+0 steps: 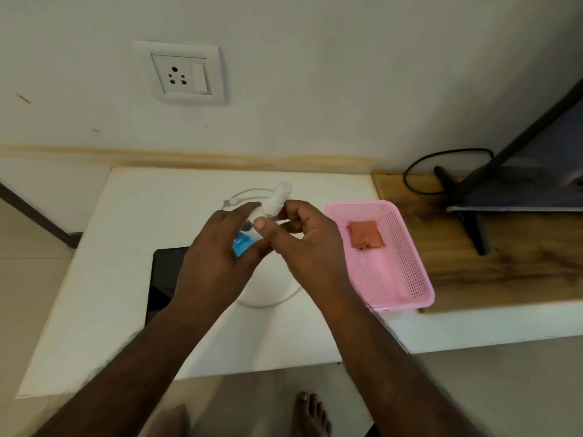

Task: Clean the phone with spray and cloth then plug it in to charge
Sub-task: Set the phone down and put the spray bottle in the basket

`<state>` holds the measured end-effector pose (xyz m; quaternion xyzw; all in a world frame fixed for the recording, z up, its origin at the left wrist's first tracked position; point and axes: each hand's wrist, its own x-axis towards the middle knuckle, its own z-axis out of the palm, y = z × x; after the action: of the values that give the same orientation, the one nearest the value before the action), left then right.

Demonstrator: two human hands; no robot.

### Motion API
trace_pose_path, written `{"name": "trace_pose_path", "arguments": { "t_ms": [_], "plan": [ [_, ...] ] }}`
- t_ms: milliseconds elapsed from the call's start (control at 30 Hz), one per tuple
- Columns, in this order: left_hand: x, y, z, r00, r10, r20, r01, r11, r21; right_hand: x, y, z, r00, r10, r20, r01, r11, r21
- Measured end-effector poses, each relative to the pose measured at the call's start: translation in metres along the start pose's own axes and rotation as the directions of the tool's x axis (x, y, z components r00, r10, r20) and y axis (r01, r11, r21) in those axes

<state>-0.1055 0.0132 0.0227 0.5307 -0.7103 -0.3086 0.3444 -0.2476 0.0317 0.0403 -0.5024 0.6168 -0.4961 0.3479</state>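
My left hand (217, 247) grips a small spray bottle (244, 242) with blue liquid, held above the white table (126, 279). My right hand (303, 241) pinches the bottle's white cap (277, 200) at the top. The black phone (165, 275) lies flat on the table under my left forearm, partly hidden. A white charging cable (239, 197) loops behind and below my hands, its USB plug lying free. A folded orange cloth (366, 234) rests in the pink basket (407, 247) to the right. The wall socket (181, 74) is above the table.
A wooden board (504, 263) to the right carries a dark monitor stand (473, 222) and a black cable (419, 171). My bare feet (310, 414) stand on the tiled floor before the table's front edge.
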Motion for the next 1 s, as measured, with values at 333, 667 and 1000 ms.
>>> {"name": "trace_pose_path", "arguments": {
  "t_ms": [333, 667, 1000],
  "plan": [
    [0.002, -0.003, 0.013, 0.997, -0.054, 0.047, 0.053, 0.998, 0.020, 0.007, 0.004, -0.021, 0.993, 0.005, -0.118, -0.015, 0.996, -0.084],
    [-0.002, -0.027, 0.008, 0.952, -0.088, 0.294, -0.037, 0.918, 0.394, 0.019, 0.021, -0.086, 0.892, -0.023, -0.451, -0.126, 0.947, -0.296],
    [-0.001, -0.039, 0.008, 0.929, -0.166, 0.331, 0.004, 0.898, 0.439, 0.027, 0.049, -0.087, 0.905, 0.130, -0.405, -0.295, 0.877, -0.379]
  ]
}}
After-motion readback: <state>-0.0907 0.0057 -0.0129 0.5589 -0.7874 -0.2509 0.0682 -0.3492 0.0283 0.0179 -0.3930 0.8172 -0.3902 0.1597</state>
